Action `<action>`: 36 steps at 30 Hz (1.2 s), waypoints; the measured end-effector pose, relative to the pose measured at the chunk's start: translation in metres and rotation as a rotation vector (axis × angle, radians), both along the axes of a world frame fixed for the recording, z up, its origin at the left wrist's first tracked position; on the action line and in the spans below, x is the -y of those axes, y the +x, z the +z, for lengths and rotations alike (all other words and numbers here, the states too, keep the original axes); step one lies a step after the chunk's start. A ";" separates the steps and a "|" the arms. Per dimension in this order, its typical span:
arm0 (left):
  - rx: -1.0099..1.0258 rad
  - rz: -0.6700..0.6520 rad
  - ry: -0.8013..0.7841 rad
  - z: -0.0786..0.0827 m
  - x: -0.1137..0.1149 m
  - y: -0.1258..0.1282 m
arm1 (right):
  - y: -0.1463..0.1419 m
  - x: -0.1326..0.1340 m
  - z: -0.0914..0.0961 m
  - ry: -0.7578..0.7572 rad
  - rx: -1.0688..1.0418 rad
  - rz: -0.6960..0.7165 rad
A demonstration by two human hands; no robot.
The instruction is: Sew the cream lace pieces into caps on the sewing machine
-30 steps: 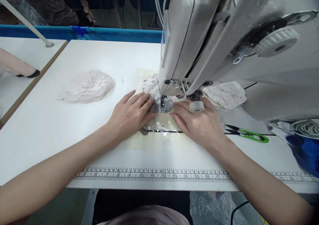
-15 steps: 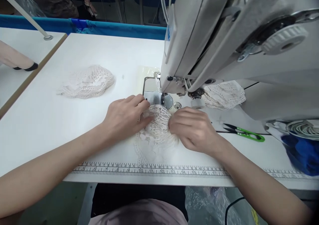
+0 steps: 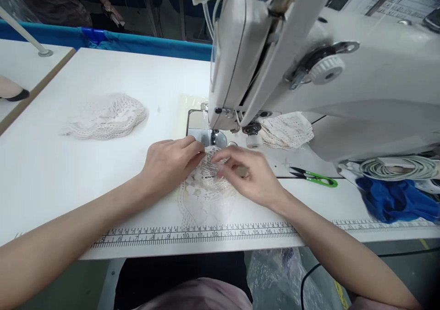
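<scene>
A white lace piece lies on the sewing machine bed just in front of the needle area, its scalloped lower part spread towards the table's front edge. My left hand pinches its upper left edge between thumb and curled fingers. Over the upper right of the lace is my right hand, thumb and index finger a little apart, their tips touching or just above it. The sewing machine head stands right behind the hands. Its presser foot is close to the lace's top edge, partly hidden by the fingers.
A pile of lace pieces sits to the left, and more lace lies beneath the machine arm. Green-handled thread snips rest at the right, near a blue cloth and coiled strips. A ruler tape runs along the front edge.
My right hand has moved from gripping the lace's right edge to over its upper part, its fingers loosening. My left hand stays at the left edge. The view has shifted to the right.
</scene>
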State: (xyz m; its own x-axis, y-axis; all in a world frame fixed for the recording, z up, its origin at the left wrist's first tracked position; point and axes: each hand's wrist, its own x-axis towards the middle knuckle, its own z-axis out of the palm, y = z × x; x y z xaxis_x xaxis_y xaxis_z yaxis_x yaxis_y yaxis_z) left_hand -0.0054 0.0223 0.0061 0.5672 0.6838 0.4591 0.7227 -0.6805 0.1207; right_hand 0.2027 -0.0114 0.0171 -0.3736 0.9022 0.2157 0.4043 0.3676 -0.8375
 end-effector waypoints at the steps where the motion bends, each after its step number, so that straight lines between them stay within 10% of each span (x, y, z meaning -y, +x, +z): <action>1: 0.081 0.008 -0.078 0.003 0.002 -0.001 | -0.001 0.000 0.001 -0.076 0.036 0.034; 8: 0.528 0.050 -0.823 0.017 0.010 -0.004 | 0.003 0.001 0.005 -0.072 0.124 -0.108; 12: 0.682 -0.050 -0.939 0.017 0.010 -0.002 | 0.001 0.003 0.004 -0.182 0.046 -0.188; 16: 0.661 -0.154 -0.807 0.018 0.011 0.000 | 0.000 0.001 0.001 -0.274 0.003 -0.096; 26: 0.170 -0.223 0.178 -0.001 0.012 -0.002 | 0.000 0.007 -0.011 0.253 0.146 -0.055; 36: 0.205 -0.243 0.163 -0.005 0.011 -0.005 | 0.001 0.007 -0.015 0.500 0.151 0.017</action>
State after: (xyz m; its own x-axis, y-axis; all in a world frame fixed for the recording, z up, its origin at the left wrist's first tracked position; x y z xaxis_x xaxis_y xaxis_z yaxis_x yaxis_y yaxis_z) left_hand -0.0104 0.0115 0.0015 0.5890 0.4490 0.6719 0.5097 -0.8516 0.1222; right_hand 0.2038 -0.0180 0.0026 -0.4475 0.6966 0.5608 0.4976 0.7150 -0.4910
